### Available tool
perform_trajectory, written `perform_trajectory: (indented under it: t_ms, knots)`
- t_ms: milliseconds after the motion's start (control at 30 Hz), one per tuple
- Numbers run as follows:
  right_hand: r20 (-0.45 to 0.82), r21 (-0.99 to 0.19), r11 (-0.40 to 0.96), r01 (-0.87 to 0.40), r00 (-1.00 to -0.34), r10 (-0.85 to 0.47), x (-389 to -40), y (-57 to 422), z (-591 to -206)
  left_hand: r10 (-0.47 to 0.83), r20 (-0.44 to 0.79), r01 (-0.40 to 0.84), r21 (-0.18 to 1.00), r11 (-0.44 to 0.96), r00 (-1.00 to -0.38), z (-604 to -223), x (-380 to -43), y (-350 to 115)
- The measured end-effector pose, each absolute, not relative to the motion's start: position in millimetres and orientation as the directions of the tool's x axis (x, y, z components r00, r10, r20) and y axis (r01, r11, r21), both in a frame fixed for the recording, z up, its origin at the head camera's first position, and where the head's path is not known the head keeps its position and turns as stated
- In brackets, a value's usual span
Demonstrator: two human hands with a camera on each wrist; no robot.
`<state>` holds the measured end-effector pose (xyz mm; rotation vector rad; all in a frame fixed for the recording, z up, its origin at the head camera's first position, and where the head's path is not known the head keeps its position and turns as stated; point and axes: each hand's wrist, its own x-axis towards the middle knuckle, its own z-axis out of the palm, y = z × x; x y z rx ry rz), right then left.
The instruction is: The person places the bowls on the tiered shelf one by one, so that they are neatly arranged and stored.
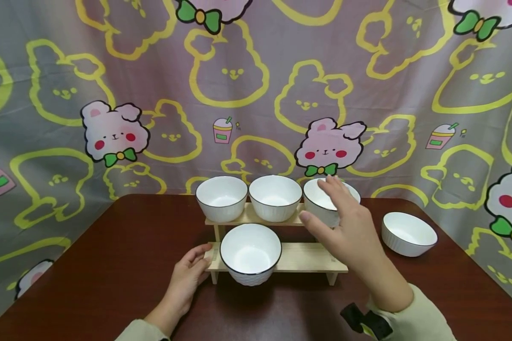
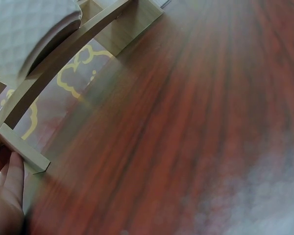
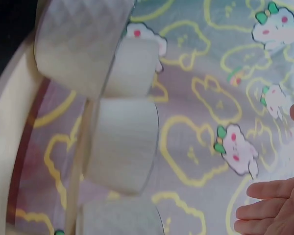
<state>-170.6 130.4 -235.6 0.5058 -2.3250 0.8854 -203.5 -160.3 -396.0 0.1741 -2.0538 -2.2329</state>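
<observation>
A two-tier wooden rack [image 1: 305,258] stands on the table. My left hand [image 1: 187,279] grips the left end of its lower board, and the left wrist view has the fingers [image 2: 14,174] beside a rack leg. On that board sits a white bowl [image 1: 251,251] with a dark rim and a textured outside. Three ribbed white bowls line the upper board: a left one [image 1: 222,199], a middle one [image 1: 275,199] and a right one [image 1: 322,215]. In the head view my right hand [image 1: 352,232], fingers spread and holding nothing, partly covers the right one.
Another ribbed white bowl [image 1: 409,234] is on the dark red-brown table [image 1: 123,255], to the right of the rack. A patterned curtain [image 1: 247,123] hangs behind the table and along both sides.
</observation>
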Motion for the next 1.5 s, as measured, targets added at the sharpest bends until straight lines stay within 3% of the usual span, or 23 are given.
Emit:
perform_trajectory:
  t_ms: [700,1133,1500]
  knots:
    - [0.716,-0.499,0.759,-0.417,-0.692,0.09,-193,206,-242,-0.154,-0.004,0.011,0.996,-0.092,-0.988,-397,-203,-159]
    - [0.516,-0.658,0.723,-0.212,-0.826,0.228,-214,269,-271,-0.143,-0.001,0.013,0.996,-0.091,-0.99,-397,-203,-160]
    - [0.407,-0.604,0.786,-0.133,-0.899,0.16,-234,308,-301,-0.146,-0.005,0.009,0.996,-0.093,-0.989,-397,-203,-160]
